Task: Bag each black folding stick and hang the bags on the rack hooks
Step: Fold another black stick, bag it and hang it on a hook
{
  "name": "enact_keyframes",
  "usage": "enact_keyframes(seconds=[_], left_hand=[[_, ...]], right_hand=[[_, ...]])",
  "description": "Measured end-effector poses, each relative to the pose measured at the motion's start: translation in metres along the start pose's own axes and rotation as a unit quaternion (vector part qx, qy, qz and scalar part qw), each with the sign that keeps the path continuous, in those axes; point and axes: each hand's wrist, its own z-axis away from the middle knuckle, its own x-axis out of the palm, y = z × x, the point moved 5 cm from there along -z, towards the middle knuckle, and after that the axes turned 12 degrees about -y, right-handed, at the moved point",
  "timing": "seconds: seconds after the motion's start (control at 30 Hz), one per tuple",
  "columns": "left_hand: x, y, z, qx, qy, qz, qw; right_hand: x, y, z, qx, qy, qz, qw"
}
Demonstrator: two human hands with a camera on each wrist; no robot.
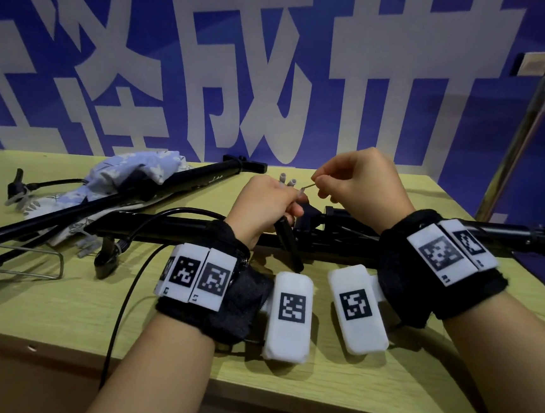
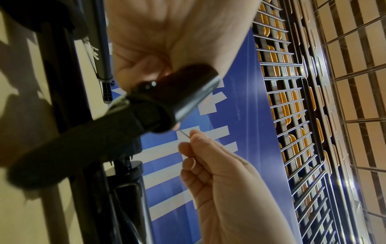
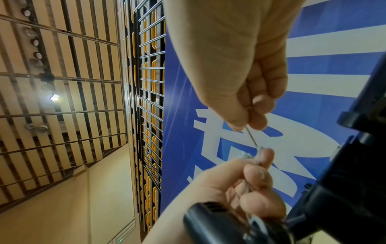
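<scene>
- While both wrists hover low over the near edge of the table (image 1: 57, 319), the work sits between the fingertips, a little above the stick lying crosswise beneath them.
- Left hand (image 1: 264, 205): fingers curled round a short black handle piece (image 1: 289, 244) whose lower end angles down toward the wrist; thumb and forefinger also pinch a small pale cap (image 3: 246, 155) at the top of the fist.
- Right hand (image 1: 362, 184): thumb and forefinger tips pressed together on a thin wire pin (image 3: 251, 137); the other fingers are loosely curled beneath. The pin's free end points at the pale cap, touching or nearly so; I cannot tell which.
- Directly under both hands: one black folding stick (image 1: 394, 231), flat on the table, running out past the right wrist.
- Just beyond the left fingertips: two more pale caps (image 1: 287, 182) on the table.
- Farther left of the left hand: a second black stick (image 1: 167, 185) lying slantwise across a flowered cloth bag (image 1: 142, 168), which lies crumpled; a wire hook (image 1: 29, 261) lies nearer the table edge.
- Handling judgement: the sticks look rigid, long and light-to-moderate in weight, with smooth tubes likely to slide in a loose grip. Best taken near the clamp joints or mid-length for balance. The bag is soft and limp; its mouth will need holding open. Caps and pin are tiny and easily dropped.
</scene>
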Motion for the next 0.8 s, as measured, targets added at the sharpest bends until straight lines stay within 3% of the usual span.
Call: enact_keyframes(seconds=[0.1,0.63,0.8], left_hand=[[-0.001,0.001,0.0,0.008,0.007,-0.004,1.0],[-0.001,0.002,-0.002,0.057,0.009,-0.089,0.994],[0.0,0.004,-0.004,0.101,0.021,-0.205,0.973]], right_hand=[[-0.003,0.0,0.001,-0.001,0.021,-0.011,1.0],[0.006,0.001,0.002,0.024,-0.058,0.004,0.998],[0.009,0.006,0.003,0.044,-0.072,-0.05,0.995]])
